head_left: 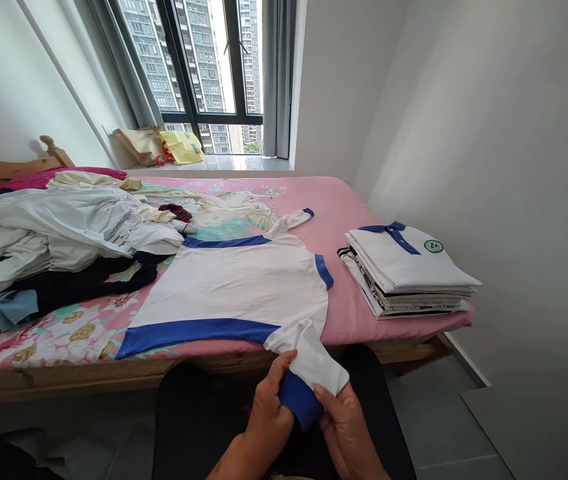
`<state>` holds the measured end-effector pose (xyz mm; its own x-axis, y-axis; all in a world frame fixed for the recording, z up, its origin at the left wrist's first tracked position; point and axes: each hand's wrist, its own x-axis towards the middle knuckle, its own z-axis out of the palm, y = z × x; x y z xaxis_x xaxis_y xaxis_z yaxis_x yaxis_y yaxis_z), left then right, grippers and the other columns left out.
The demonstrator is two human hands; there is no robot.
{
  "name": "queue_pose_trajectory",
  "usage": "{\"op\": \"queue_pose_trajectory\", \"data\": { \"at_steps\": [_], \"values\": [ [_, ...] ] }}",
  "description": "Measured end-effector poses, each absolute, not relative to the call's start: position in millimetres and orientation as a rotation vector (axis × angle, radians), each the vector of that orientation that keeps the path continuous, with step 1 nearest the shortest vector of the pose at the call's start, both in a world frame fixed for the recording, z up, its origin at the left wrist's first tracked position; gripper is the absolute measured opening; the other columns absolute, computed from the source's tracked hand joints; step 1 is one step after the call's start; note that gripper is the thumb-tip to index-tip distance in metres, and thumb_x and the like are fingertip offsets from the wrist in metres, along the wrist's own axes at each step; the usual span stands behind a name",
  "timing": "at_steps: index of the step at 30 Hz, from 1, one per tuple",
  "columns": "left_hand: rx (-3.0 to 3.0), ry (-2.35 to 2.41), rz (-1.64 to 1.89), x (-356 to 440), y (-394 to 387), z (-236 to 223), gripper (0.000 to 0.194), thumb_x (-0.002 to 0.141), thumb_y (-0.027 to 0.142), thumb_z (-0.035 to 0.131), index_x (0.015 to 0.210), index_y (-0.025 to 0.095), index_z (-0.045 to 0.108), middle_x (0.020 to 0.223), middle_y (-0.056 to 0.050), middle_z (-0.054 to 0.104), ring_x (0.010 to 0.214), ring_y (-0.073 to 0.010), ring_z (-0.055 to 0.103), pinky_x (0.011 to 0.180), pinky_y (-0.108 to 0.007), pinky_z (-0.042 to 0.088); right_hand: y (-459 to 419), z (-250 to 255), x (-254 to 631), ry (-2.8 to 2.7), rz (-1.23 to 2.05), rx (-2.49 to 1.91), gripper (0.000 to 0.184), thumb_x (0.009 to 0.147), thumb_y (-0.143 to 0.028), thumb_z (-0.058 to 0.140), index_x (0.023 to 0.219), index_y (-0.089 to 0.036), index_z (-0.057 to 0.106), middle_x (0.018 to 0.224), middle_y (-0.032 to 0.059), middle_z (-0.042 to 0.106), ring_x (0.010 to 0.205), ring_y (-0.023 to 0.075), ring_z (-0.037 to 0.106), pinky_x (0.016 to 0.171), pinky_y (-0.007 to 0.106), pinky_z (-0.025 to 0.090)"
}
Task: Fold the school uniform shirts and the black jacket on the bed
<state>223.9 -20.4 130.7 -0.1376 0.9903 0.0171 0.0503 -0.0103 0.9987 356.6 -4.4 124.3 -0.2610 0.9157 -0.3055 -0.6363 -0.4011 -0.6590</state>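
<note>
The left hand (269, 408) and right hand (348, 421) both grip one sleeve (311, 357) of the shirt (229, 287) near its blue cuff (300, 399), just off the bed's (334, 193) near edge. The shirt's body lies spread on the bed, not yet folded, its far sleeve (291, 221) sticking out. At right, the stack (409, 267) of folded clothes looks done; at left, the loose heap (64, 220) appears still unfolded, so much seems left.
</note>
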Motion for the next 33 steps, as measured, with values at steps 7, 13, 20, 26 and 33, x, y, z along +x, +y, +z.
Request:
{"op": "queue_pose_trajectory", "data": {
  "at_steps": [7, 13, 20, 26, 33],
  "values": [
    [0.749, 0.834, 0.998, 202.0, -7.1, 139.7, 0.063, 0.07, 0.047, 0.065, 0.125, 0.022, 0.045, 0.086, -0.004, 0.061, 0.063, -0.0139, 0.057, 0.055, -0.026, 0.044, -2.3, 128.4, 367.4, -0.537, 1.854, -0.849, 0.063, 0.074, -0.025, 0.07, 0.131, -0.021, 0.042, 0.114, 0.0076, 0.062, 0.102, 0.0249, 0.058, 0.092, 0.042, 0.044],
    [0.749, 1.01, 0.961, 209.9, -8.5, 133.6, 0.034, 0.065, 0.027, 0.07, 0.093, 0.009, 0.064, 0.075, -0.004, 0.064, 0.067, -0.0124, 0.056, 0.061, -0.022, 0.042, -2.7, 126.8, 368.3, -0.649, 1.894, -0.862, 0.057, 0.074, -0.025, 0.07, 0.125, -0.02, 0.045, 0.114, 0.0076, 0.061, 0.103, 0.0222, 0.057, 0.092, 0.037, 0.044],
    [0.514, 1.121, 0.949, 215.3, -7.2, 130.5, 0.042, 0.063, 0.021, 0.056, 0.104, 0.012, 0.052, 0.065, -0.003, 0.063, 0.039, -0.012, 0.052, 0.031, -0.02, 0.038, 0.0, 97.2, 402.5, -1.214, 1.138, -1.277, 0.057, 0.074, -0.03, 0.065, 0.125, -0.021, 0.04, 0.121, 0.0125, 0.051, 0.11, 0.0269, 0.051, 0.089, 0.043, 0.046],
    [0.412, 0.976, 0.857, 229.6, -15.0, 134.1, 0.039, 0.07, 0.03, 0.054, 0.104, 0.01, 0.051, 0.064, -0.005, 0.064, 0.035, -0.0112, 0.053, 0.029, -0.018, 0.04, -8.8, 114.7, 409.7, -2.249, 0.391, -0.765, 0.056, 0.079, -0.013, 0.052, 0.133, -0.02, 0.04, 0.137, 0.0092, 0.042, 0.133, 0.0305, 0.028, 0.105, 0.052, 0.032],
    [0.773, 1.02, 0.665, 209.0, -18.4, 140.0, 0.051, 0.074, 0.062, 0.046, 0.071, 0.012, 0.056, 0.048, -0.001, 0.055, 0.031, -0.0099, 0.047, 0.029, -0.018, 0.03, -11.8, 105.7, 404.8, -2.169, 0.565, -0.581, 0.033, 0.086, -0.021, 0.048, 0.118, -0.025, 0.055, 0.118, 0.0057, 0.06, 0.106, 0.0199, 0.059, 0.087, 0.027, 0.052]
  ]
}}
